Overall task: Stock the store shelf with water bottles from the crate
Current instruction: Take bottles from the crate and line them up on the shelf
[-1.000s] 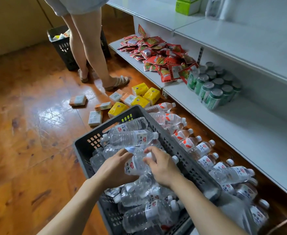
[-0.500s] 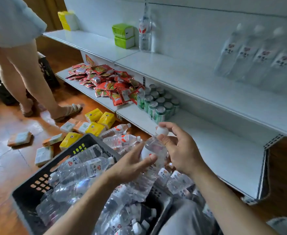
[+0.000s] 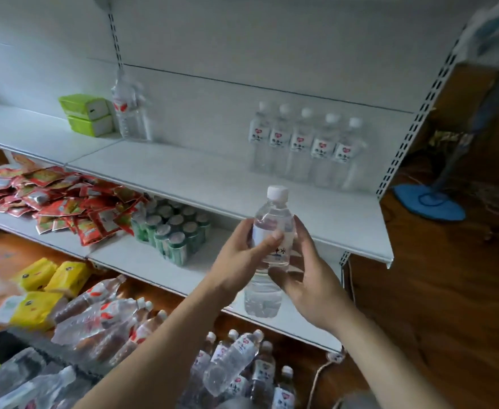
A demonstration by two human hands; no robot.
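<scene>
I hold a clear water bottle point(image 3: 267, 278) with a white cap upright in front of the white middle shelf point(image 3: 201, 178). My left hand point(image 3: 239, 258) grips its label from the left, thumb across the front. My right hand point(image 3: 307, 278) cups it from the right and below. On that shelf, at the back right, several matching bottles point(image 3: 304, 146) stand in a row. The dark crate point(image 3: 9, 349) shows only its rim at the bottom left, with bottles point(image 3: 21, 385) inside.
Loose water bottles point(image 3: 233, 361) lie on the wooden floor below my arms, others point(image 3: 109, 314) to the left. Green cans point(image 3: 174, 231) and red packets point(image 3: 50, 199) fill the lower shelf. Green boxes point(image 3: 86, 113) and a tall bottle point(image 3: 130, 110) stand on the middle shelf's left. A blue fan base point(image 3: 428, 202) sits at right.
Both hands have lifted the bottle out of the crate and turned it upright in front of the middle shelf. My view has swung up and right; the standing person is out of sight.
</scene>
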